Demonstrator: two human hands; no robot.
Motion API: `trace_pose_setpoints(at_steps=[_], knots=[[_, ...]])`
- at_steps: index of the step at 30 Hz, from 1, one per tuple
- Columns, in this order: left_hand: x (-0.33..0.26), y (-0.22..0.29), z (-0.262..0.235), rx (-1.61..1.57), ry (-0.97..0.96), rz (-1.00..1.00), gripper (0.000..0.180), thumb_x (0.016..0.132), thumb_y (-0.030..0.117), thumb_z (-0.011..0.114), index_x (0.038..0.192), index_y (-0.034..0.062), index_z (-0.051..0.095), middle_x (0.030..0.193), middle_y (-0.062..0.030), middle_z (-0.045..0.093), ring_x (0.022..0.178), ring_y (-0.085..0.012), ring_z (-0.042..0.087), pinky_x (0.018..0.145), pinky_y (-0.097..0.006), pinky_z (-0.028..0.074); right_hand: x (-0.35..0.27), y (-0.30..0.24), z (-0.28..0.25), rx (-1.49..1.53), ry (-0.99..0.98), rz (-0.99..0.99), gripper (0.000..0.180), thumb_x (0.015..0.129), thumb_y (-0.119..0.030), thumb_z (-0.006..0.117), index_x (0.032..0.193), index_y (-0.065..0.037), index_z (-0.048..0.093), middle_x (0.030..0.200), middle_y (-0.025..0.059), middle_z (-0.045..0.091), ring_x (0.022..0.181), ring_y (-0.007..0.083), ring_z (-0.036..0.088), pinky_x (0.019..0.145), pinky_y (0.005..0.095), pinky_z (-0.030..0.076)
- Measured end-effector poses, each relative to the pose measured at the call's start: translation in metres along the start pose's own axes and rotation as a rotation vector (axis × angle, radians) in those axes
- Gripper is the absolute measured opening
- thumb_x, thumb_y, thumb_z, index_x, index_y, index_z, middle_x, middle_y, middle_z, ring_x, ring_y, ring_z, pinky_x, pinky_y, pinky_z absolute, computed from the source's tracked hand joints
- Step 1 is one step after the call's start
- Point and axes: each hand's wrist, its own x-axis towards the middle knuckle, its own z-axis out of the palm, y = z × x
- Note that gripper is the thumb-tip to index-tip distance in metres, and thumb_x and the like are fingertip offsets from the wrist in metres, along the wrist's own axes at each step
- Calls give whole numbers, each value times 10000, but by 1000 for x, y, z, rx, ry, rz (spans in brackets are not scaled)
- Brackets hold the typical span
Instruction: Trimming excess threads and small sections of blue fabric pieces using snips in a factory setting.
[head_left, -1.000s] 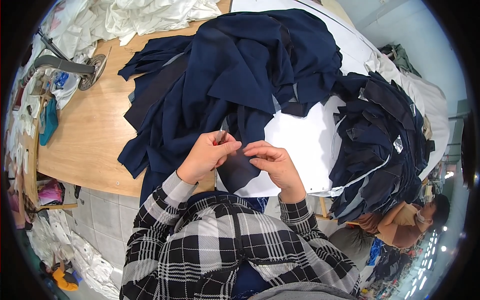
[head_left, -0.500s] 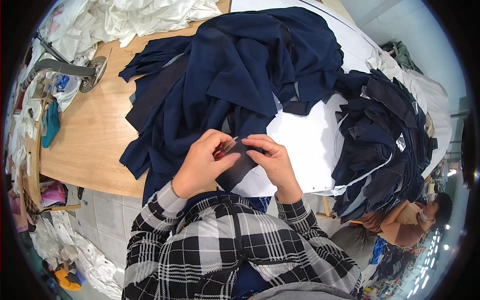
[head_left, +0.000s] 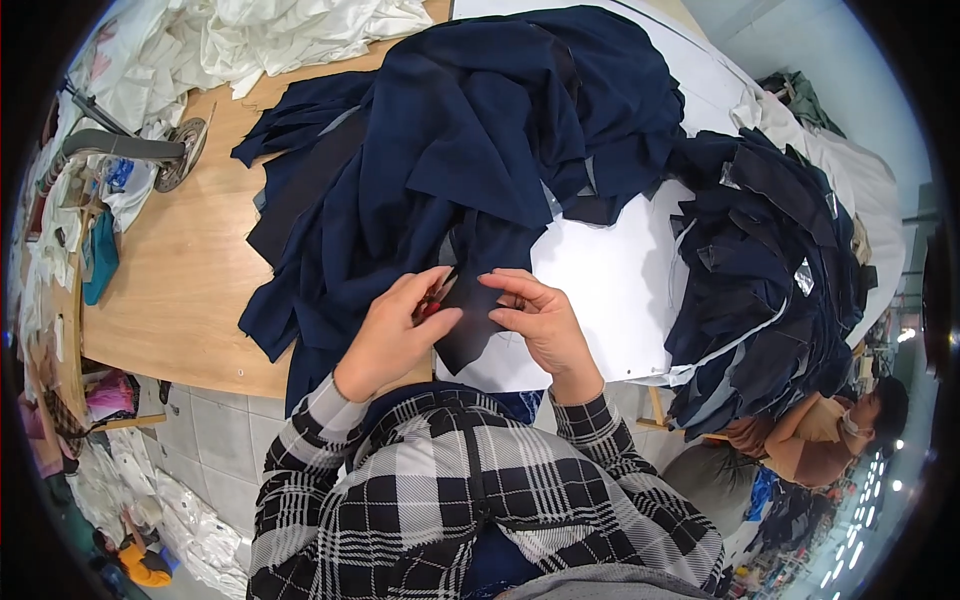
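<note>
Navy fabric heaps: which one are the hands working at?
The loose heap on the wooden table, straight ahead of both hands; the stacked pile of cut pieces lies off to the right, untouched.

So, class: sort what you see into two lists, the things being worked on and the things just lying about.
In hand:
- left hand, holding a small red-handled tool
- right hand, pinching the dark navy fabric piece
- navy fabric heap it comes from

Lying about:
- stack of cut navy pieces
- white cloth
- white sheet
- wooden table
</note>
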Motion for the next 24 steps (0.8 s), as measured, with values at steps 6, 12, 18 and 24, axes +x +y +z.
trace_pose_setpoints(at_steps=[6,12,18,24], knots=[[-4,12,-6,99,-214,-7,359,765,93,695,1062,-17,525,754,-116,610,644,-178,582,598,-275,461,0,-1,1,-70,-55,26,407,723,122,610,1108,-7,630,1163,27,498,824,64,492,759,176,443],[1,10,0,141,-232,-87,320,779,114,671,980,-6,453,721,-166,624,625,-281,632,578,-329,477,-2,1,3,-188,-62,2,397,738,79,600,1113,-47,635,1164,24,511,797,54,475,692,158,417],[3,10,1,90,-279,-108,308,786,119,666,962,-6,446,707,-168,623,586,-271,620,535,-321,458,-2,6,0,-236,-103,-14,395,739,113,592,1116,-1,620,1196,74,501,884,97,558,758,188,474],[2,2,3,74,-291,-95,290,788,118,665,933,2,442,690,-162,618,542,-242,607,507,-307,444,-3,7,1,-250,-130,-34,382,755,124,581,1119,13,609,1201,92,497,949,126,578,796,211,484]])
